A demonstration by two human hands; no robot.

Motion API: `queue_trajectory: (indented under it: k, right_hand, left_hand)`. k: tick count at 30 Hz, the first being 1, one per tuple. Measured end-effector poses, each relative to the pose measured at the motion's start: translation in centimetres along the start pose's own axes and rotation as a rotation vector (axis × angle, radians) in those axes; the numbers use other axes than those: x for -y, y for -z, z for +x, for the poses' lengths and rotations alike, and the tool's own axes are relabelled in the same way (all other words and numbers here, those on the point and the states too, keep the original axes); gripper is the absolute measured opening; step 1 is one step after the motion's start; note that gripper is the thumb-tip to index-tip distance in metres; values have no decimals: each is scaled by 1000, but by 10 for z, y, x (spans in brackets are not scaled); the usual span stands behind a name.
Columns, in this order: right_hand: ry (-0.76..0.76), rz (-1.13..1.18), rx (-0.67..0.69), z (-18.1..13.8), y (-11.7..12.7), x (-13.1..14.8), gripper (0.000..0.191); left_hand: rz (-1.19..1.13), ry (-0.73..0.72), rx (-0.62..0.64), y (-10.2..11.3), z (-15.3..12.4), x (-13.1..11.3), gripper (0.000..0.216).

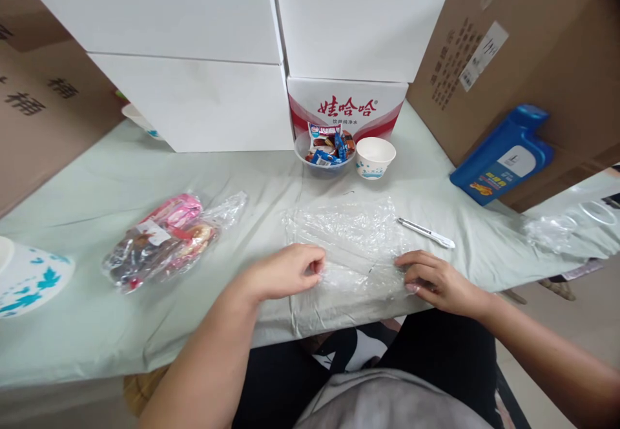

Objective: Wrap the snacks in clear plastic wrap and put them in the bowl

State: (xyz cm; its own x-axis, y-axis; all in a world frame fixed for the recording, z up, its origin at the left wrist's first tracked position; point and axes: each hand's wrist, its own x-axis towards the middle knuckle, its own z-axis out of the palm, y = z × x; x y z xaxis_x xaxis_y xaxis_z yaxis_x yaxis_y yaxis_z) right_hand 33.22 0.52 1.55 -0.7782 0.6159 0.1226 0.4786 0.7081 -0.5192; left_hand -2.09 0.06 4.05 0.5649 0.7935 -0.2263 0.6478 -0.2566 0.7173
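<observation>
A clear, crinkled plastic bag (353,229) lies flattened on the cloth-covered table in front of me. My left hand (288,271) is closed in a pinch at the bag's lower left edge. At the opposite side my right hand (438,280) has its fingers bent over the lower right edge, thumb underneath, gripping the plastic. Just beyond the right hand rests a slim white utility knife (426,232). To the left of my left hand is another clear bag (162,241) with pink and dark items inside.
Behind the flat bag stand a clear bowl (325,169) of wrapped snacks and a paper cup (375,157). White boxes (194,103) close off the back. A blue bottle (504,154) leans by a cardboard box (547,61). A patterned paper tub (36,280) sits far left.
</observation>
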Motion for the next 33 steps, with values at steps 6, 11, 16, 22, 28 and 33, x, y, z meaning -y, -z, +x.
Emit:
queue_trajectory:
  k: [6, 11, 16, 22, 28, 33]
  right_hand:
    - [-187, 353, -258, 6, 7, -16, 12]
    - [-494, 717, -449, 38, 9, -26, 30]
    - [-641, 828, -558, 77, 1, -38, 46]
    - [-718, 632, -541, 99, -11, -53, 40]
    - [-658, 364, -478, 97, -17, -53, 28]
    - [-659, 84, -413, 103, -13, -47, 29]
  left_hand:
    - [-583, -2, -264, 17, -4, 9, 23]
    - [-619, 163, -623, 15, 14, 26, 26]
    - [-237, 443, -779, 9, 26, 36, 12]
    - [261, 655, -706, 12, 23, 31, 6]
    - [316, 721, -685, 15, 23, 30, 10]
    - [376, 741, -714, 14, 23, 34, 17]
